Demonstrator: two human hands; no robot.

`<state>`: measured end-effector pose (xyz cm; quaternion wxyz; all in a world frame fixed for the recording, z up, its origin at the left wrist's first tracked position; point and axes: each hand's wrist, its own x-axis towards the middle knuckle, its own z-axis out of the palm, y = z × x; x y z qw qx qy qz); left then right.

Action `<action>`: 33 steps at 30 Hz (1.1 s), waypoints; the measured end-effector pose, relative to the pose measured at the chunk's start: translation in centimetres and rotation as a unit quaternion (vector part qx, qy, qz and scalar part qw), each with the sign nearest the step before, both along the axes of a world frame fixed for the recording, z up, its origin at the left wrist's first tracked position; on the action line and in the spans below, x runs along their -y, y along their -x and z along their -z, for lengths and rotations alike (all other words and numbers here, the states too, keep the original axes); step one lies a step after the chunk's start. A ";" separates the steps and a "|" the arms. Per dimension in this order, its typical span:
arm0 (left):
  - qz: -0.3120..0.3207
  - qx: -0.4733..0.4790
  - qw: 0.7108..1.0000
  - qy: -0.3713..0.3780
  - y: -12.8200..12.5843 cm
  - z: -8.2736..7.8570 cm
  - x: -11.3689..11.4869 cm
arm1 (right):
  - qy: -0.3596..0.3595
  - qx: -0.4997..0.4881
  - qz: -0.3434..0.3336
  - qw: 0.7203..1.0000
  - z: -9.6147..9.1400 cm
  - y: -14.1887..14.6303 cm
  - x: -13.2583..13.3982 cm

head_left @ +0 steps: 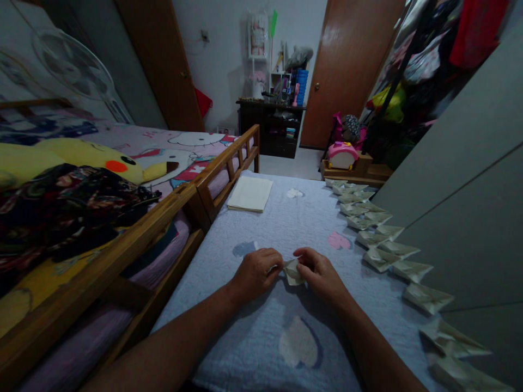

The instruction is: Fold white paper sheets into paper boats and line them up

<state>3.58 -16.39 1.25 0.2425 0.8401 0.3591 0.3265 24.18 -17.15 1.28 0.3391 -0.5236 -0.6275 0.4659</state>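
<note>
On the quilt (261, 337), mid-bed: 2 hands pinch 1 folded paper piece (292, 271)

Between the 2 hands, low over the pale blue quilt, the small off-white folded paper piece sits creased and partly hidden by fingers. Left hand (256, 272): fingers curled in, thumb and fingertips closed on the piece's left edge. Right hand (321, 275): likewise closed, pinching the right edge, knuckles up. Both forearms reach in from the bottom of the view. Whether the piece touches the quilt cannot be told.

Right of the hands, a long row of folded pieces (379, 256) of the same paper runs along the quilt's edge, from near the viewer to the far end, close against the grey wardrobe (469, 207). At the far left corner of the quilt lies a flat stack of sheets (250, 194), well apart from the hands. Quilt print: a pink shape and a white heart-like patch.

Left of the quilt, a wooden bed rail (171, 212) borders a higher bed. On it: a yellow plush (81, 155) and a dark patterned cloth (69, 207). Beyond: a fan (69, 65), a dark cabinet (272, 128) and a brown door (347, 71).
</note>
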 end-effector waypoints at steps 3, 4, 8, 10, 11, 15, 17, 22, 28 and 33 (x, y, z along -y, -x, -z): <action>-0.004 0.028 0.999 0.030 -0.1 -0.2 0.1 | 0.017 -0.046 -0.011 0.999 -0.3 -0.2 0.0; -0.011 0.037 0.998 0.044 -0.1 -0.3 0.1 | 0.025 -0.062 -0.018 0.998 -0.5 -0.2 0.0; -0.039 0.066 0.992 0.098 -0.1 -0.4 0.0 | 0.050 -0.092 -0.043 0.994 -1.0 -0.3 0.1; -0.047 0.075 0.990 0.109 0.0 -0.4 0.0 | 0.054 -0.095 -0.047 0.993 -1.1 -0.3 0.2; -0.053 0.077 0.989 0.111 0.0 -0.4 -0.1 | 0.055 -0.095 -0.048 0.993 -1.1 -0.3 0.2; -0.077 0.081 0.987 0.115 0.0 -0.5 0.0 | 0.052 -0.087 -0.056 0.993 -1.2 -0.3 0.2; -0.086 0.084 0.986 0.117 -0.1 -0.6 0.0 | 0.050 -0.086 -0.065 0.993 -1.2 -0.3 0.2; -0.091 0.090 0.986 0.111 -0.1 -0.6 0.0 | 0.056 -0.111 -0.070 0.990 -1.0 -0.6 0.1; -0.070 0.105 0.989 0.077 -0.1 -0.9 0.2 | 0.081 -0.146 -0.005 0.986 -0.5 -0.8 0.0; -0.026 0.163 0.966 0.200 -0.2 -1.0 0.4 | 0.083 -0.114 0.014 0.990 -0.7 -0.5 0.1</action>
